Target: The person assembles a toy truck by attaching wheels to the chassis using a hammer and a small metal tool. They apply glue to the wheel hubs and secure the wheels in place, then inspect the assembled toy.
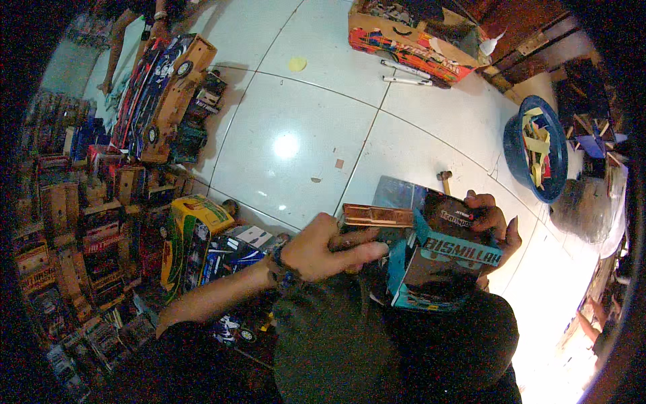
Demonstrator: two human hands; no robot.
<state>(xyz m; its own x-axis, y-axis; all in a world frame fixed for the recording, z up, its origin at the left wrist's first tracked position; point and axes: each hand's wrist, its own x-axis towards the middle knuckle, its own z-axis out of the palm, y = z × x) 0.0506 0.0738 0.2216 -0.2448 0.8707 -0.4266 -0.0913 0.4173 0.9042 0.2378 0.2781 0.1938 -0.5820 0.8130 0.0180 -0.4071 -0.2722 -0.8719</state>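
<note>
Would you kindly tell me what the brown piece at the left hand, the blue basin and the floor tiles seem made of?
Brown piece: perhaps wood, from its layered brown edges; finish unclear. Blue basin: likely plastic, smooth, evenly coloured. Floor tiles: glossy, perhaps glazed ceramic, given bright reflections.

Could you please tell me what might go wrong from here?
The teal-and-black printed box in the right hand might drop if that grip loosens. The wooden piece at the left hand might slip too. The left forearm appears close to the yellow-and-green toy truck, so a careless swing might knock it.
</note>
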